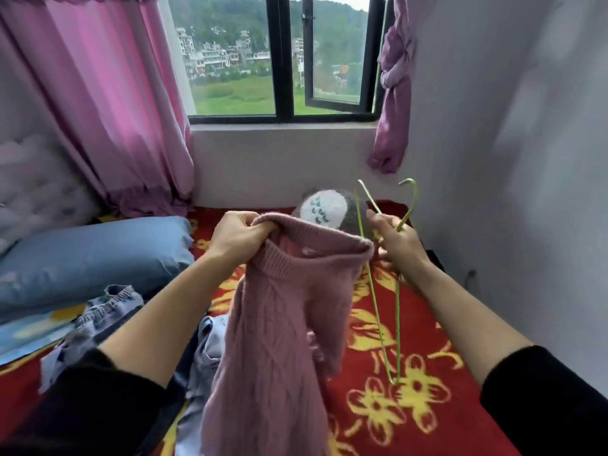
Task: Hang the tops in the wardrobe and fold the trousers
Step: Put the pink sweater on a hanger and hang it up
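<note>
L hand [241,236] is clenched on the ribbed opening of a pink cable-knit sweater [283,324], bunching the edge in its fingers and holding it up; the rest of the sweater hangs down btwn both forearms toward the camera. R hand [399,245] grips a green wire hanger [398,330] near the base of its hook, fingers curled round the wire. The hook points up past the R hand and one hanger arm drops below the R wrist, just beside the sweater's R edge. The other arm runs up to the opening's R edge; can't tell if the wire is inside the knit or if the R hand also pinches it. Under the L forearm lie crumpled jeans [108,307], and a pale blue garment [210,340] sits below the hanging sweater. Everything is over a red blanket w/ yellow flowers [411,406]. A blue pillow [98,255] lies left of the L hand. A grey-and-white plush toy [329,209] sits just beyond and btwn the hands. Farther off are a window [283,60] and pink curtains [108,93].
</note>
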`<state>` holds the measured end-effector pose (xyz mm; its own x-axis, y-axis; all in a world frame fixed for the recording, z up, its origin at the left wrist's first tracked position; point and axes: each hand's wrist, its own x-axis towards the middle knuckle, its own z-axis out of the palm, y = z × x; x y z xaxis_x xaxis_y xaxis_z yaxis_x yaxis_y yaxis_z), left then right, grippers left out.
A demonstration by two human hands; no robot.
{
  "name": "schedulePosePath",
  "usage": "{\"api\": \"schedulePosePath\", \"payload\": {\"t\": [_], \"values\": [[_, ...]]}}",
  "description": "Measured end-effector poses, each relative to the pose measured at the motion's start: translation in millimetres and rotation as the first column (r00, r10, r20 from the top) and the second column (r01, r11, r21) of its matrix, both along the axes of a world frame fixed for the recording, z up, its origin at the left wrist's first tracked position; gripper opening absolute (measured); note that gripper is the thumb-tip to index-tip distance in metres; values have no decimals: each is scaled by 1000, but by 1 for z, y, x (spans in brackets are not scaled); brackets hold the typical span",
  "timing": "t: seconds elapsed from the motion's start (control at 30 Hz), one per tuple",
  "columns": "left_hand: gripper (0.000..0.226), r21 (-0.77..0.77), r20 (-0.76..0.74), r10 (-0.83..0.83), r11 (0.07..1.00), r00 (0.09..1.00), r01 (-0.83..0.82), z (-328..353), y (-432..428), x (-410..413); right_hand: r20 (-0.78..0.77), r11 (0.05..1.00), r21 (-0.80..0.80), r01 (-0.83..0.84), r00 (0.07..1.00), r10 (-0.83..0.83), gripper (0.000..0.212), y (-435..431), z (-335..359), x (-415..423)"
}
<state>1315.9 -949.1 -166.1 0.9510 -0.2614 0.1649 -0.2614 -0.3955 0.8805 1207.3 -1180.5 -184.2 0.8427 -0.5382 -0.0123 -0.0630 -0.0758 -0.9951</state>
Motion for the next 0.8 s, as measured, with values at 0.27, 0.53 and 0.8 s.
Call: {"api": "schedulePosePath", "payload": {"t": [0.27, 0.53, 0.8], "values": [[39, 200, -122, 19, 980, 992, 5, -51, 8, -15, 277, 905, 379, -193, 957, 88, 48, 12, 41, 7], [36, 204, -93, -37, 977, 995, 55, -44, 17, -28, 476, 859, 460, -224, 879, -26, 47, 45, 56, 12], [27, 152, -145, -14, 988, 989, 36, -34, 25, -33, 556, 877, 384, -290, 831, 31, 47, 48, 56, 20]]}}
